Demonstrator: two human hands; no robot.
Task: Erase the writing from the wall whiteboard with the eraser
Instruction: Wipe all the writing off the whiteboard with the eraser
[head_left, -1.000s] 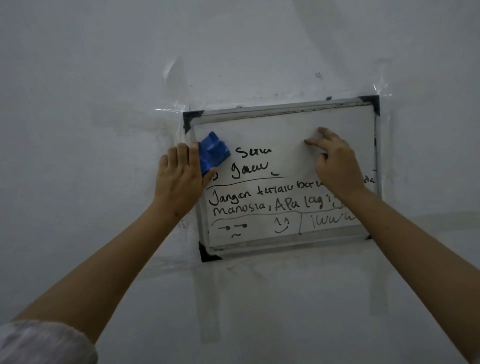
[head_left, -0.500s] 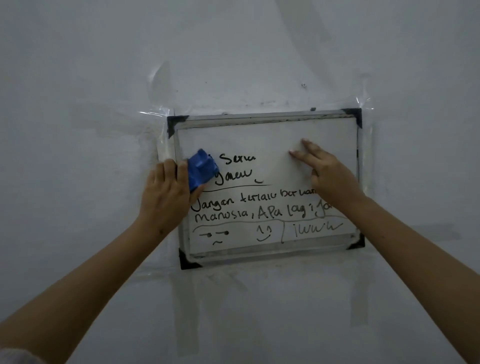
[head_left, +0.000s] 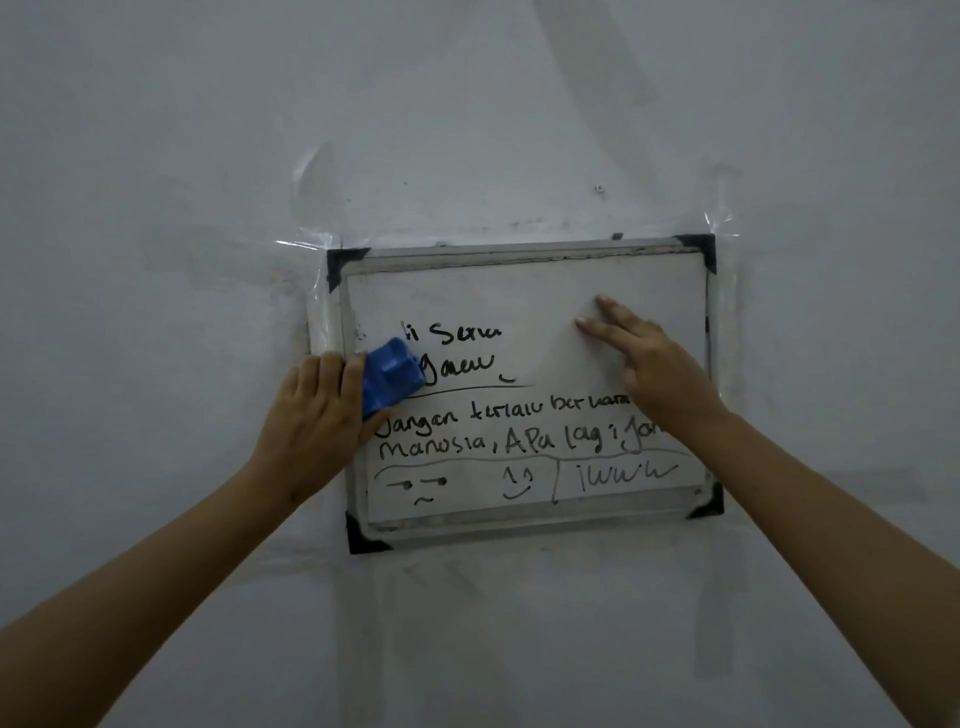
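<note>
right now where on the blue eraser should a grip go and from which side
Grip the blue eraser across its raised plastic back, coming from the left edge of the whiteboard. The left hand already holds it that way, fingers on top and thumb underneath, so the wiping face stays flat against the board and the writing to its right stays visible.

The whiteboard (head_left: 524, 291) hangs on the wall (head_left: 156, 156), taped at its edges, with the left hand (head_left: 317, 415) over its left edge and the right hand (head_left: 657, 369) lying on its right half. The eraser (head_left: 389, 376) sits in the left hand against the board's left side, just left of the upper lines of writing (head_left: 467, 358), apparently touching the surface. More writing runs below both hands across the lower part of the board, its right end hidden behind the right hand.
</note>
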